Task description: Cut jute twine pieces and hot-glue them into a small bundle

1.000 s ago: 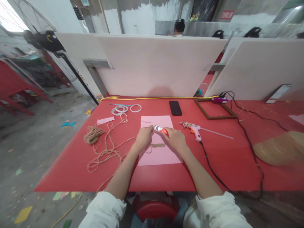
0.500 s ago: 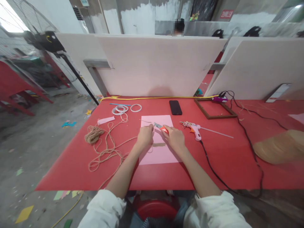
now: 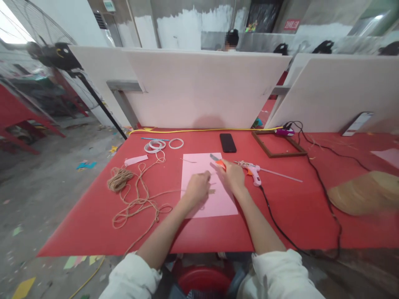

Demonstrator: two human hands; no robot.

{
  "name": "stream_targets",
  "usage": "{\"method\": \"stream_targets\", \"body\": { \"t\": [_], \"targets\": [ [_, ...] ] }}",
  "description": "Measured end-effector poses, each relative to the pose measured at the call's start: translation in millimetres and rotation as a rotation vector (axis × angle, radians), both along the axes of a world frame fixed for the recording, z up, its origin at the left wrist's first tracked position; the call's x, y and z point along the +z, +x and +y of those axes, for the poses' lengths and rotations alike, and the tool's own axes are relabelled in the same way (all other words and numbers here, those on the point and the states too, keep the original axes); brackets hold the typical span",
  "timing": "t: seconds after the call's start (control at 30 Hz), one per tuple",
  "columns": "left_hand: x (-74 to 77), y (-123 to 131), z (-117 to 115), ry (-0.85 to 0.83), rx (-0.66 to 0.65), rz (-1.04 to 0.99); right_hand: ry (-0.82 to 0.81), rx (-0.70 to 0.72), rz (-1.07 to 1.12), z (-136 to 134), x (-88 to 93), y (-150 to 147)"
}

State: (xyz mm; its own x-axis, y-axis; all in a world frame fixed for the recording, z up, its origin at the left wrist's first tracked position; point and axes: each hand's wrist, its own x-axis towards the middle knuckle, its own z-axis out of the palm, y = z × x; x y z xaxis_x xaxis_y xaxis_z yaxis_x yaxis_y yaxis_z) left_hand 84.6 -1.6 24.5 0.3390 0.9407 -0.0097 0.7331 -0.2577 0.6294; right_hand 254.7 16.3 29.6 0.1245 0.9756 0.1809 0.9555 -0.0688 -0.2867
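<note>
A pink paper sheet (image 3: 195,168) lies in the middle of the red table (image 3: 93,216). My right hand (image 3: 233,174) is closed round an orange utility knife (image 3: 218,161), whose blade end points up and left over the sheet's top right corner. My left hand (image 3: 197,188) rests on the sheet with its fingers curled, pinching a short brown piece of twine (image 3: 212,191). Loose jute twine (image 3: 134,195) trails over the table to the left of my left forearm.
A glue gun (image 3: 252,169) with a black cord lies just right of my right hand. A black phone (image 3: 227,142), a wooden frame (image 3: 278,144), white rings (image 3: 157,145) and a woven hat (image 3: 368,193) sit around. White partition boards stand behind; another person sits beyond them.
My left hand has left the knife's blade end and dropped down the sheet to the short twine piece. My right hand has moved the knife up and right.
</note>
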Motion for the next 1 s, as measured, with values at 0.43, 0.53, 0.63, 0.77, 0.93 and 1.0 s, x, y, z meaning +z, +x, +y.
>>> {"method": "stream_targets", "body": {
  "t": [0.43, 0.53, 0.63, 0.77, 0.93, 1.0],
  "targets": [
    [-2.7, -37, 41, -0.198, -0.062, -0.323, 0.060, 0.157, -0.040, 7, -28.3, -12],
    [-2.8, -38, 43, -0.185, -0.069, -0.330, 0.135, 0.154, 0.038, 6, -28.4, -14],
    [-2.7, -39, 44, -0.162, -0.081, -0.316, 0.272, 0.210, 0.230, 2, -24.9, -18],
    [-1.6, -38, 42, -0.147, -0.115, -0.296, 0.311, 0.306, 0.450, -1, -23.3, -24],
    [0.8, -42, 39, -0.143, -0.145, -0.289, 0.287, 0.333, 0.547, -3, -30.0, -23],
    [1.8, -45, 38, -0.125, -0.147, -0.282, 0.265, 0.365, 0.574, -5, -32.0, -23]
  ]
}}
